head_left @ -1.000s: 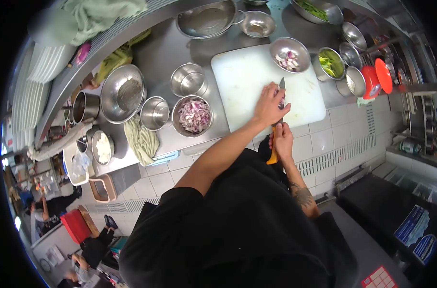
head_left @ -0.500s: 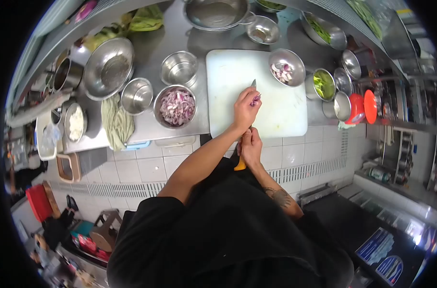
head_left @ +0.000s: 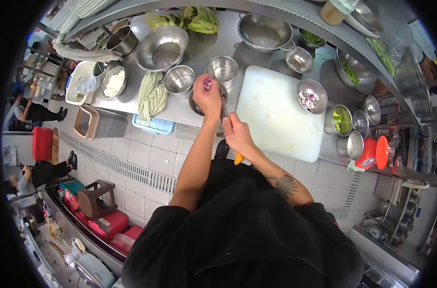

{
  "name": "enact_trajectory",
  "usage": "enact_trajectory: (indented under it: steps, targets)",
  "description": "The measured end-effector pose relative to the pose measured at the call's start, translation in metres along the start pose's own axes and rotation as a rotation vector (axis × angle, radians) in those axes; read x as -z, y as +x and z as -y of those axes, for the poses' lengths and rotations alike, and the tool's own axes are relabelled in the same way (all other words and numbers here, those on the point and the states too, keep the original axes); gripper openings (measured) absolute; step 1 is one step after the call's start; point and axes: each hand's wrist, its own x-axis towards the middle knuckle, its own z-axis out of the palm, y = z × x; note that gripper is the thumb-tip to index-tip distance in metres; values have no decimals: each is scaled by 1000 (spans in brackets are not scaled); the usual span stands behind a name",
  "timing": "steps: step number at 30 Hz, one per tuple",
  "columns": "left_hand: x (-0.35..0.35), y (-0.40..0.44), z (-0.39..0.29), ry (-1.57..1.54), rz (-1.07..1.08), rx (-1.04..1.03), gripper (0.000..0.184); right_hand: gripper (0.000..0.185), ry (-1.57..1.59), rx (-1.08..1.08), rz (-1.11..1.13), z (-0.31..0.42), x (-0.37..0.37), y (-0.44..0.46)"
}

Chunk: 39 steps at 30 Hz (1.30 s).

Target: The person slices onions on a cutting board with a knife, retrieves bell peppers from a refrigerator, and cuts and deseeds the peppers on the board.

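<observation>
My left hand (head_left: 208, 100) is closed around pieces of red onion (head_left: 208, 84), over a steel bowl (head_left: 193, 105) of sliced onion that it largely covers. Just to its right, my right hand (head_left: 238, 137) grips a knife with a yellow-orange handle (head_left: 238, 159); the blade (head_left: 224, 109) points up beside the bowl. A white cutting board (head_left: 276, 115) lies to the right of both hands, with small scraps on it. On the board's upper right stands a steel bowl (head_left: 312, 96) with onion pieces.
Two steel pots (head_left: 178, 80) and a large bowl (head_left: 162, 48) stand left and behind. A green cloth (head_left: 152, 96) hangs over the counter edge. Containers of green vegetables (head_left: 342, 120) and a red object (head_left: 367, 152) are at right. Other people (head_left: 36, 113) are at far left.
Both hands have moved left from the board to the onion bowl, my left hand with onion and my right hand with the knife. The camera view has shifted too.
</observation>
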Motion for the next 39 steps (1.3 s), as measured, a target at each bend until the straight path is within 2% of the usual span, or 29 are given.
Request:
enact_trajectory:
  steps: [2,3,5,6,8,10,12,13,14,15,16,17,18,20,22,23,24,25,26,28,29,30,32,33,34,35,36,37,39]
  targets:
    - [4,0,34,229,-34,89,17,21,126,-249,211,-4,7,-9]
    - [8,2,38,230,-38,91,17,20,149,-351,259,1,19,-13]
    - [17,3,46,485,286,138,19,20,110,-344,253,-4,45,-26]
    - [21,5,48,488,283,144,19,19,72,-336,240,-8,60,-31]
    - [31,11,49,421,462,165,23,18,19,-347,247,-23,93,-42]
    - [43,24,36,364,527,110,21,18,-86,-350,234,-32,128,-52]
    - [52,37,20,334,581,-18,20,19,-288,-261,133,-41,157,-61]
    - [56,43,8,285,600,-86,19,19,-284,-274,120,-52,169,-66]
    - [56,40,7,279,617,-95,19,20,-457,-220,56,-68,178,-70]
    - [56,37,6,327,679,-110,19,21,-631,-167,-8,-81,182,-73]
    - [56,35,8,375,745,-127,20,21,-629,-186,-24,-91,183,-74]
    - [57,35,14,439,956,-94,24,23,-685,-231,-21,-101,184,-73]
    - [54,31,22,430,981,-113,24,25,-743,-275,-23,-111,184,-73]
    - [50,19,32,364,624,-589,26,30,-732,-287,-5,-118,174,-78]
    - [43,14,16,413,590,-611,27,33,-716,-167,59,-111,162,-82]
    - [37,11,11,377,582,-552,27,33,-717,-188,43,-109,158,-88]
    - [33,6,5,346,571,-488,27,33,-709,-118,102,-107,154,-97]
    - [27,-4,-6,236,684,-325,28,32,-703,-42,164,-103,154,-105]
    - [16,-15,-7,228,683,-324,28,32,-709,-43,162,-98,159,-115]
    - [-7,-39,-1,87,911,-341,28,32,-534,-167,159,-84,176,-129]
    - [-20,-49,3,83,954,-310,29,39,-440,204,-88,-126,176,-142]
    - [-31,-58,9,80,999,-274,31,39,-437,212,-70,-128,187,-151]
    - [-54,-73,18,136,986,-200,35,45,365,-721,-167,-122,200,-173]
    - [-62,-84,23,184,991,-138,39,45,363,-721,-155,-121,198,-179]
    - [-64,-104,34,189,983,-134,39,46,455,-780,-245,-123,195,-183]
    - [-65,-129,47,257,924,-259,43,47,545,-832,-339,-125,193,-185]
    - [-67,-145,49,321,864,-389,47,49,578,-849,-325,-128,185,-186]
    - [-61,-160,37,316,864,-397,47,49,592,-856,-287,-126,175,-183]
    - [-53,-181,9,237,972,-221,49,48,614,-853,-206,-115,151,-172]
